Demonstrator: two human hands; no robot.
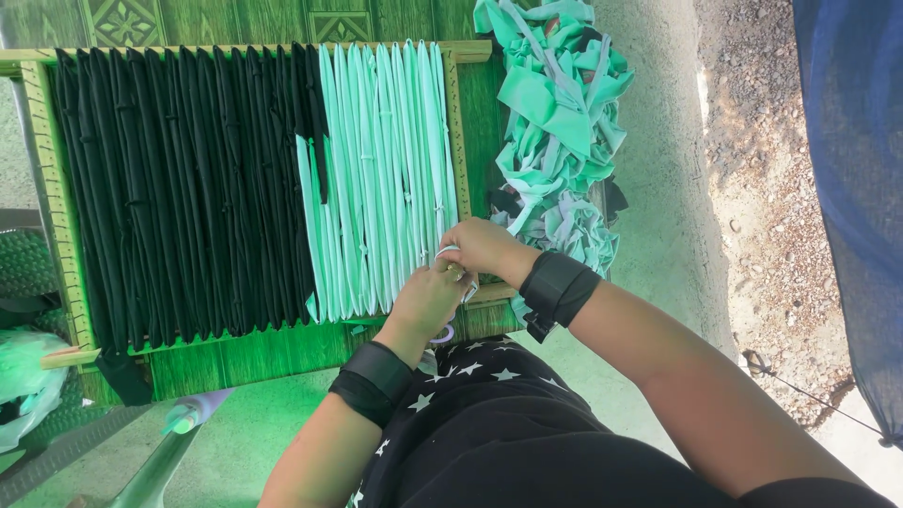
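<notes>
A wooden frame loom (pixel 455 122) lies before me, strung with black fabric strips (pixel 179 188) on the left and mint green strips (pixel 381 179) on the right. My left hand (pixel 425 299) and my right hand (pixel 484 246) meet at the loom's near right corner, both pinching the end of a green strip against the frame's edge. Each wrist wears a black strap. What the fingertips grip is small and partly hidden.
A heap of loose mint green and grey fabric strips (pixel 557 122) lies to the right of the loom. The loom rests on a green-tinted wooden board (pixel 273 353). Gravel ground (pixel 762 188) and a blue cloth (pixel 856 169) lie at the right. A metal tool (pixel 179 433) sits lower left.
</notes>
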